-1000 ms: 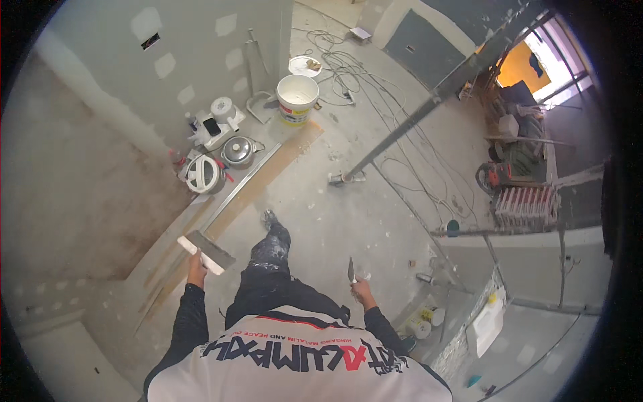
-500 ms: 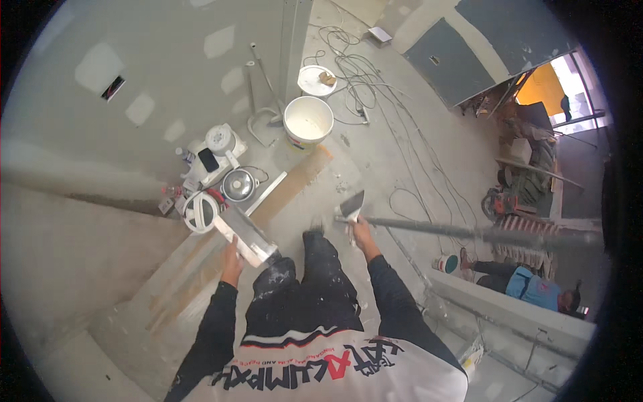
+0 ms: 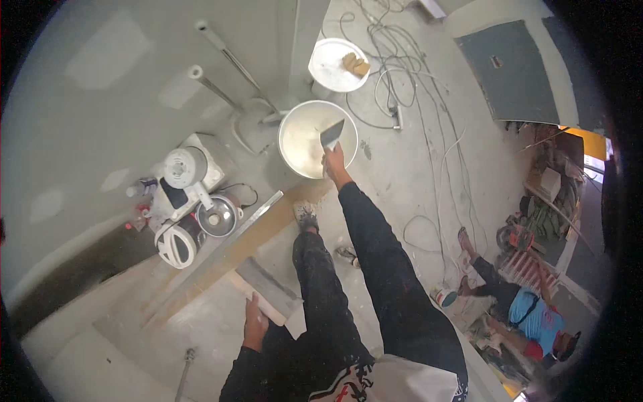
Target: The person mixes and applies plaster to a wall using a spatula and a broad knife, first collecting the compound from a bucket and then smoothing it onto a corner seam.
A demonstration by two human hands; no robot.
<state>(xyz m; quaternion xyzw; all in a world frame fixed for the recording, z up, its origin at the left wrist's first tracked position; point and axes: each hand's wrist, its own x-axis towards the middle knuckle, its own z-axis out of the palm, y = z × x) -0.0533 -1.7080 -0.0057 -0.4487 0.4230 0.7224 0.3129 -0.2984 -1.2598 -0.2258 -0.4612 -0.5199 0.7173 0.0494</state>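
At the upper middle of the head view, a white bucket (image 3: 288, 151) stands on the floor with pale paste inside. Over its mouth is a scraper (image 3: 333, 133), its grey blade tilted toward the upper right; whether it touches the paste I cannot tell. The right hand (image 3: 334, 163) has its fingers closed round the scraper's handle, near the bucket's lower right rim.

At lower centre-left, the left hand (image 3: 254, 325) is closed on a wide trowel (image 3: 268, 280) with a pale back edge and a dark grey blade, held beside the person's dark trousers (image 3: 321, 275).

At the bottom edge, the pale shirt (image 3: 412, 380) carries bold black and red lettering (image 3: 355, 378), partly folded. At left of centre, a pot (image 3: 216, 217) with a clear lid sits near a white-handled lid (image 3: 177, 246) and small bottles (image 3: 142, 187), whose labels are too small to read.

Just above the bucket, a white lid (image 3: 328, 72) bears a brownish lump (image 3: 355, 65); cables (image 3: 395, 41) tangle to its right. At lower right is another person (image 3: 532, 315) in a blue top.
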